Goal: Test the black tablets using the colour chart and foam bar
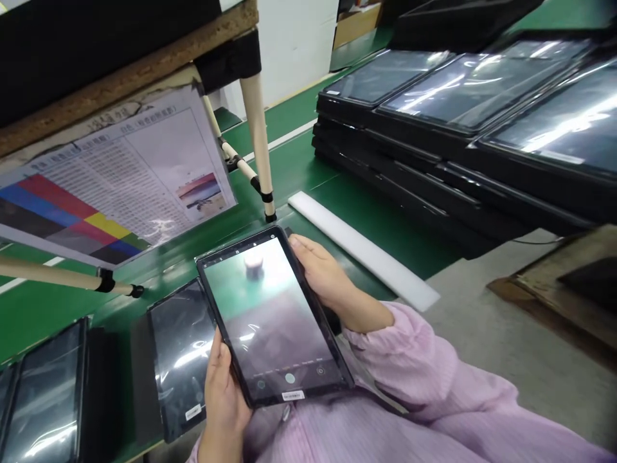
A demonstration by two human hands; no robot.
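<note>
A black-framed tablet [274, 315] is held tilted in front of me, its lit screen showing a camera view with a round shutter button near the bottom. My left hand [224, 386] grips its lower left edge, thumb along the side. On the upper right edge, my right hand [322, 270] is closed round the frame, its fingers partly hidden behind. A small white label [293, 395] sits on the bottom bezel. Just left of the held tablet, a second tablet [180, 360] with a dark screen lies on the green bench [144, 328].
Stacked black trays [385, 167] with dark-screened tablets [463, 83] stand at the right. A white strip [361, 247] lies along the bench edge. The pipe-frame shelf [258, 141] carries a printed colour chart [120, 186] at upper left. More tablets [45, 392] lie lower left.
</note>
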